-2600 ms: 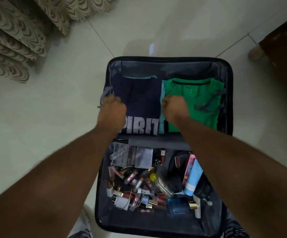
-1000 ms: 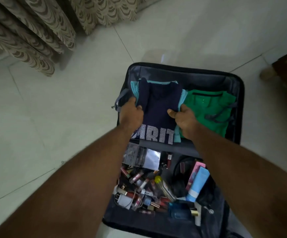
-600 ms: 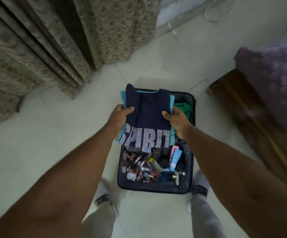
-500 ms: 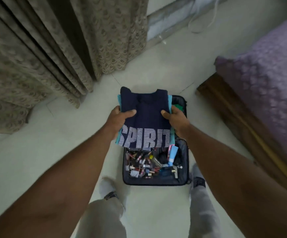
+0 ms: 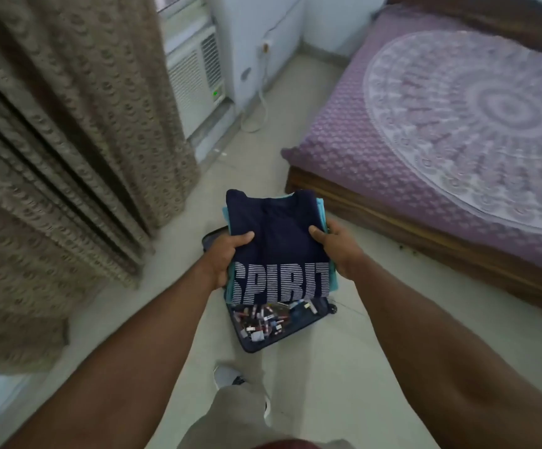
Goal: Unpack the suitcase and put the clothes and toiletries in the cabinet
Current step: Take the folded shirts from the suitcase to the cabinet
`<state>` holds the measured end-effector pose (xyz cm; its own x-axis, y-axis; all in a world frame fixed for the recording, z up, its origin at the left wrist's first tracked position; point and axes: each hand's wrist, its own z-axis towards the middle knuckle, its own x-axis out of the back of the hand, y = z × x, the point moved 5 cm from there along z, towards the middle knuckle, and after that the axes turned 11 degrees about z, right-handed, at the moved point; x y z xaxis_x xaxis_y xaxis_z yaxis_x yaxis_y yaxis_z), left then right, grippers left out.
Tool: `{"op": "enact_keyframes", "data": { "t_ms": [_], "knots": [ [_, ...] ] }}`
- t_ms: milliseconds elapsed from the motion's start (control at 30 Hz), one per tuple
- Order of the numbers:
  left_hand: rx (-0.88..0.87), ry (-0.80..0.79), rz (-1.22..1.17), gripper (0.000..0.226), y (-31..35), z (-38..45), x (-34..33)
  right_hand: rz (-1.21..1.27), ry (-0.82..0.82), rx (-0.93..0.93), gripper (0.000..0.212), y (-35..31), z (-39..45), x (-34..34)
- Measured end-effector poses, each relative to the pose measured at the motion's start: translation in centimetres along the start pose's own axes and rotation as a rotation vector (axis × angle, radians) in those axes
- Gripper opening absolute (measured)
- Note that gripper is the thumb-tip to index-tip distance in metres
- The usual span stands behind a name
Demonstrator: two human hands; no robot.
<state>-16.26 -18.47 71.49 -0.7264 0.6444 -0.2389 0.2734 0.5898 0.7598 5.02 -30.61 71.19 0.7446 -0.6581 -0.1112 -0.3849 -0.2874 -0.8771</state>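
Gripping opposite edges, the left hand (image 5: pixel 227 259) and right hand (image 5: pixel 336 251) are curled around a folded navy "SPIRIT" T-shirt (image 5: pixel 277 251) (teal garment (image 5: pixel 333 280) beneath), held above the open suitcase (image 5: pixel 263 343).

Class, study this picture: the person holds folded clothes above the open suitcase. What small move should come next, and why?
Probably turn away and carry the stack off to find the cabinet, which is not in view. Both the left hand and right hand grip the folded navy "SPIRIT" T-shirt, which lies on a teal garment, lifted clear of the open dark suitcase, where toiletries remain.
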Motion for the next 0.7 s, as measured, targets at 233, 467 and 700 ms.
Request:
{"op": "enact_keyframes", "data": {
  "t_ms": [233,467,700],
  "knots": [
    [-0.089,-0.244,0.264,0.031,-4.8,-6.8,-17.4,0.070,0.273,0.126,0.017,1.6,-18.7,16.7],
    [-0.093,-0.593,0.500,0.037,-16.8,-18.5,-39.4,0.194,0.645,0.234,0.022,9.3,-45.7,34.5],
    [-0.048,-0.943,0.741,0.035,-29.3,-32.3,-59.9,0.398,1.043,0.298,0.026,17.1,-71.4,45.5]
  ]
}}
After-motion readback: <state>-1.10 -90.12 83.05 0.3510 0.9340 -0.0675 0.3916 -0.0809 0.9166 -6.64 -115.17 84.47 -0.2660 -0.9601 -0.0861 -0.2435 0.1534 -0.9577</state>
